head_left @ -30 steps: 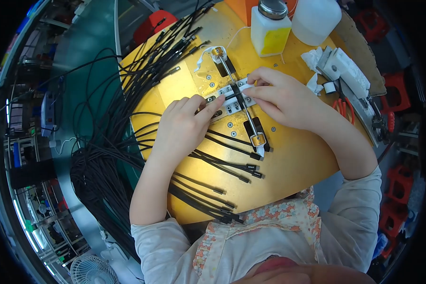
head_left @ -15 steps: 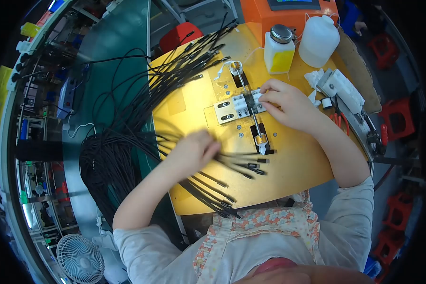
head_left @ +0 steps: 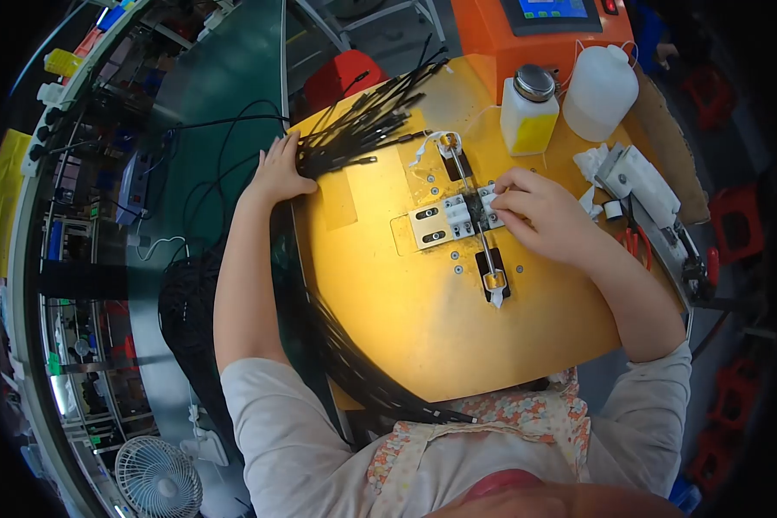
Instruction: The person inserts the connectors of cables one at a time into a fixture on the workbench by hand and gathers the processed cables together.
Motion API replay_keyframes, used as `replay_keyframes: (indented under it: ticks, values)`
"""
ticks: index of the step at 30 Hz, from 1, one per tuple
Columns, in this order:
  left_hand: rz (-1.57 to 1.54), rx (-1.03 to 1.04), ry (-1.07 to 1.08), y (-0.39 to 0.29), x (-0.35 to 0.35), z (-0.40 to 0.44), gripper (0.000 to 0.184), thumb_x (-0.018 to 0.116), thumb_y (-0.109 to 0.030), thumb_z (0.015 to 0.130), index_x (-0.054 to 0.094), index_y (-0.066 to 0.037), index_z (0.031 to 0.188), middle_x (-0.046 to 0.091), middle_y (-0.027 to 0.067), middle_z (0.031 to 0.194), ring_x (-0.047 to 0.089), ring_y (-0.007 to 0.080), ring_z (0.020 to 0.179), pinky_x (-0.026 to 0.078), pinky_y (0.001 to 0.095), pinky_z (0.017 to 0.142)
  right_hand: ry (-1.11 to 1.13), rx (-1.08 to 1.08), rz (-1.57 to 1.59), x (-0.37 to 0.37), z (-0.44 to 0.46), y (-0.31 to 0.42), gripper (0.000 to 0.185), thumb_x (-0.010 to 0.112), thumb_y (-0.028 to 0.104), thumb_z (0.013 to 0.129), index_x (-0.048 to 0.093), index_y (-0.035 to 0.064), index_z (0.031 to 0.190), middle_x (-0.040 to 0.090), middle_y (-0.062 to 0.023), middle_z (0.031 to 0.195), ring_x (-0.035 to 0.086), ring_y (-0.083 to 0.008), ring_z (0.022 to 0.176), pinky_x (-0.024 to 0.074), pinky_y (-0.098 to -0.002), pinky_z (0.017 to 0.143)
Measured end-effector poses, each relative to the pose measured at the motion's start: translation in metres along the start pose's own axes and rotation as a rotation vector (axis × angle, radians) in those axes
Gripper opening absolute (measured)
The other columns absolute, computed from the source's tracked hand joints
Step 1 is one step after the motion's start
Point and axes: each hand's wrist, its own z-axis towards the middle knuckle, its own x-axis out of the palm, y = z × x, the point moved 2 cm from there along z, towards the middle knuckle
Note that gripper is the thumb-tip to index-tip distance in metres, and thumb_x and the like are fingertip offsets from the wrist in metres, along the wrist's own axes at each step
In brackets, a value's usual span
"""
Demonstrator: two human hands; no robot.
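Observation:
My left hand (head_left: 281, 173) is at the left edge of the golden plate (head_left: 397, 332), its fingers and thumb around a bundle of black cables (head_left: 337, 148). Connector ends fan out rightwards from under the palm; the grip itself is partly hidden. With fingertips pinched, my right hand (head_left: 540, 211) touches the white block (head_left: 491, 205) on the right side of a small metal fixture (head_left: 436, 226). A thin metal rod (head_left: 486, 246) crosses that fixture between two brass-coloured ends. A second group of black cables (head_left: 354, 367) curves along the plate's near left edge.
Behind the plate stand an orange machine (head_left: 535, 43), a pump bottle with a yellow label (head_left: 529, 116) and a white plastic jug (head_left: 602, 93). Red-handled pliers (head_left: 637, 246) lie at the right. A small fan (head_left: 158, 476) is at lower left.
My left hand has moved up and left to the far cable bundle. The near cables have slid off the plate's middle towards its left and front edge. My right hand stays at the fixture.

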Motion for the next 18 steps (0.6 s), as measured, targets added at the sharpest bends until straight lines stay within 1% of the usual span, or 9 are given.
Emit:
replay_keyframes:
  ticks: [2, 4, 5, 6, 8, 11, 14, 15, 18]
  values:
    - [-0.127, -0.072, 0.084, 0.002, -0.003, 0.001, 0.069, 0.07, -0.025, 0.062, 0.05, -0.003, 0.124, 0.048, 0.0169, 0.132, 0.046, 0.0316, 0.122, 0.042, 0.0412, 0.097, -0.001, -0.008, -0.002, -0.001, 0.001, 0.001, 0.01, 0.06, 0.011, 0.085, 0.062, 0.0011, 0.085, 0.056, -0.0091, 0.094, 0.06, -0.027, 0.081, 0.0481, -0.0361, 0.071]
    - [-0.166, 0.007, -0.031, -0.004, -0.002, -0.016, 0.046, 0.067, -0.022, 0.066, 0.059, 0.0, 0.106, 0.061, 0.0176, 0.111, 0.058, 0.0328, 0.103, 0.048, 0.0391, 0.085, -0.008, -0.001, 0.007, 0.001, 0.001, 0.002, 0.01, 0.06, 0.01, 0.084, 0.062, 0.0009, 0.084, 0.056, -0.0092, 0.094, 0.06, -0.0269, 0.081, 0.0481, -0.0359, 0.071]
    - [-0.262, -0.02, -0.035, -0.009, -0.003, -0.027, 0.042, 0.067, -0.02, 0.068, 0.06, 0.0, 0.104, 0.064, 0.0185, 0.097, 0.06, 0.0356, 0.095, 0.048, 0.0405, 0.083, -0.006, 0.009, 0.01, 0.001, 0.002, 0.001, 0.01, 0.06, 0.01, 0.084, 0.062, 0.0008, 0.084, 0.056, -0.0093, 0.094, 0.06, -0.0268, 0.081, 0.0481, -0.0357, 0.071]
    - [-0.259, -0.012, -0.053, -0.016, -0.004, -0.037, 0.04, 0.069, -0.021, 0.071, 0.061, -0.001, 0.104, 0.064, 0.0171, 0.092, 0.061, 0.0353, 0.092, 0.049, 0.0416, 0.081, -0.004, 0.018, 0.011, 0.002, 0.003, 0.001, 0.01, 0.06, 0.01, 0.084, 0.061, 0.0007, 0.084, 0.056, -0.0094, 0.093, 0.06, -0.0267, 0.081, 0.0481, -0.0356, 0.071]
    - [-0.196, -0.015, -0.095, -0.022, -0.004, -0.047, 0.035, 0.069, -0.02, 0.076, 0.061, -0.002, 0.105, 0.064, 0.0163, 0.091, 0.061, 0.0349, 0.09, 0.049, 0.0424, 0.079, 0.003, 0.027, 0.007, 0.002, 0.003, 0.002, 0.009, 0.06, 0.01, 0.084, 0.061, 0.0007, 0.084, 0.056, -0.0092, 0.093, 0.06, -0.0263, 0.081, 0.0481, -0.0351, 0.071]
    - [-0.279, 0.067, -0.234, -0.019, -0.013, -0.058, 0.031, 0.068, -0.017, 0.078, 0.062, -0.003, 0.105, 0.064, 0.0122, 0.098, 0.06, 0.0312, 0.096, 0.048, 0.041, 0.081, 0.01, 0.037, 0.01, 0.001, 0.004, 0.002, 0.01, 0.06, 0.01, 0.084, 0.062, 0.0009, 0.085, 0.056, -0.009, 0.092, 0.06, -0.0259, 0.082, 0.048, -0.0348, 0.072]
    - [0.06, 0.253, -0.354, -0.03, -0.022, -0.071, 0.032, 0.067, -0.015, 0.077, 0.061, -0.003, 0.107, 0.062, 0.0081, 0.108, 0.056, 0.0281, 0.104, 0.046, 0.0383, 0.086, -0.026, -0.007, -0.072, -0.002, 0.004, 0.005, 0.01, 0.061, 0.011, 0.083, 0.063, 0.0014, 0.087, 0.057, -0.009, 0.092, 0.059, -0.0264, 0.084, 0.0479, -0.0352, 0.073]
    - [0.008, 0.246, -0.379, -0.025, -0.023, -0.071, 0.037, 0.067, -0.008, 0.075, 0.06, -0.003, 0.111, 0.059, 0.0062, 0.115, 0.052, 0.0262, 0.111, 0.043, 0.0375, 0.092, -0.046, -0.036, -0.119, -0.005, 0.007, 0.009, 0.011, 0.061, 0.011, 0.083, 0.063, 0.0015, 0.088, 0.058, -0.009, 0.092, 0.059, -0.0267, 0.085, 0.0478, -0.0355, 0.074]
    - [-0.224, 0.291, -0.541, -0.014, -0.027, -0.079, 0.046, 0.066, 0.001, 0.072, 0.058, -0.003, 0.117, 0.059, 0.0079, 0.115, 0.052, 0.0271, 0.111, 0.042, 0.0382, 0.096, -0.104, -0.07, -0.133, -0.021, 0.024, 0.036, 0.015, 0.062, 0.012, 0.082, 0.064, 0.0024, 0.094, 0.059, -0.0093, 0.093, 0.059, -0.0276, 0.088, 0.0473, -0.0365, 0.077]
